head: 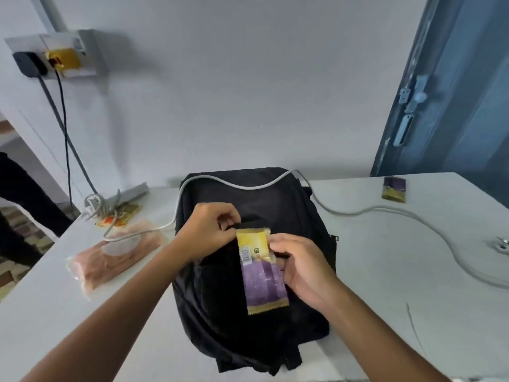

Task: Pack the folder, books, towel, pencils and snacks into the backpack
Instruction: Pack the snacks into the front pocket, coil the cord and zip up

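Lengthwise, yellow-and-purple snack packet point(260, 268) atop black backpack point(292, 205)

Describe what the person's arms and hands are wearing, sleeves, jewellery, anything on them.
Both forearms are bare from where they enter the bottom of the picture; no sleeve shows on either. The left hand and the right hand wear no gloves, and no watch, ring, bracelet or marking is visible on them. The upper arms lie out of view.
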Tool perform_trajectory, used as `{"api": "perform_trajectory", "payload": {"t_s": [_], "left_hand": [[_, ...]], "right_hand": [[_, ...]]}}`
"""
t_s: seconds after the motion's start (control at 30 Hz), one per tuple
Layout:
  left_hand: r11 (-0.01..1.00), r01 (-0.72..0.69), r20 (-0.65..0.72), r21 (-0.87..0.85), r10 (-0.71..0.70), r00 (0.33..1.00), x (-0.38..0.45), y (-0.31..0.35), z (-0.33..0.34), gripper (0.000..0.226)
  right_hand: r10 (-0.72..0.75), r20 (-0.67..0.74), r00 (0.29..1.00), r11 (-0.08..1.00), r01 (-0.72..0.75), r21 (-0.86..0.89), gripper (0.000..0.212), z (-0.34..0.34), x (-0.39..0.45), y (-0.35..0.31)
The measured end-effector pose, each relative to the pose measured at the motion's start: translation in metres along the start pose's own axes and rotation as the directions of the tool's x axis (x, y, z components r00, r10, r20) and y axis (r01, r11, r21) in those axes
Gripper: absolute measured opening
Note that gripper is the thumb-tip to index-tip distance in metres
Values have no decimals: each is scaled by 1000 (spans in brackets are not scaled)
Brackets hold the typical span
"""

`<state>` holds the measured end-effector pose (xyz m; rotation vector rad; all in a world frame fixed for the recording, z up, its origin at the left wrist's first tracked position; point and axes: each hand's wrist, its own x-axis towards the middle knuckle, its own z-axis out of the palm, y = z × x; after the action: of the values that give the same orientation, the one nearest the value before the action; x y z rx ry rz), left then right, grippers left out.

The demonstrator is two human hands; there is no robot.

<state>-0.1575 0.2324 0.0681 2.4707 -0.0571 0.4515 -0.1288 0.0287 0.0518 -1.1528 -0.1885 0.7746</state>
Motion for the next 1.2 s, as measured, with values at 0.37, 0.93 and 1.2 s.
{"api": "perform_trajectory", "payload": {"t_s": [0.37,0.93,1.2], "left_hand": [[996,-27,-161,-82,14,987,21,20,-22,23],[999,1,-97,-53,-6,995,22,20,-4,24],[968,-170,337,183,100,936,57,43,31,36]], "right_hand": [[41,-311,949,992,-2,124,29,34,50,23],[-297,216,930,-78,202,-976,24,26,55,6],[262,528,808,634,268,-725,25,-31,9,-78]]}}
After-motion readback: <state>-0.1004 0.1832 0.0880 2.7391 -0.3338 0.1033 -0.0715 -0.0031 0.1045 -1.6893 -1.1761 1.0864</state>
